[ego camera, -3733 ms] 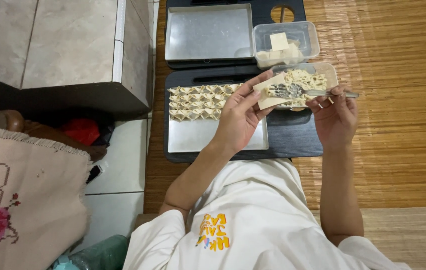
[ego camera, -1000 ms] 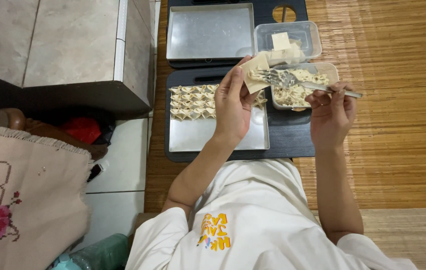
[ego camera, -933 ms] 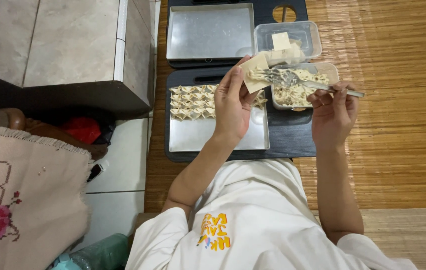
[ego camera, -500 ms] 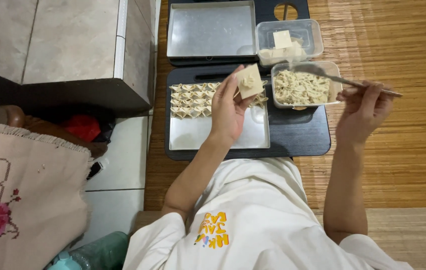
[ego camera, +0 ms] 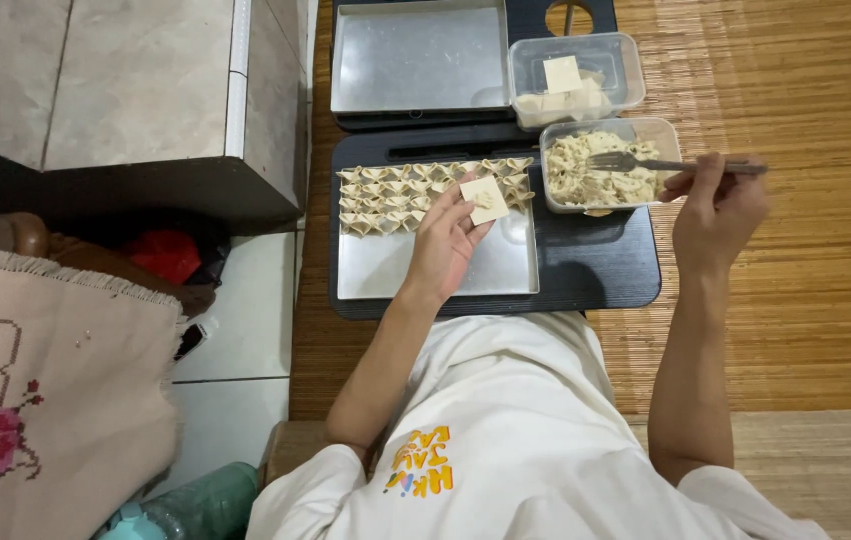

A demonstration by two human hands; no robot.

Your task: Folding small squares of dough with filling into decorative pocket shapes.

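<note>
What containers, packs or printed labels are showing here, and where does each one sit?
Clear rectangular plastic tub of square pale wrappers: top right, on the black tray.
Clear rectangular plastic tub of pale shredded filling: just below it, with a metal fork held by the right hand resting across it.
Yellow and orange printed lettering on the white shirt: bottom centre.
No screens or signs.
</note>
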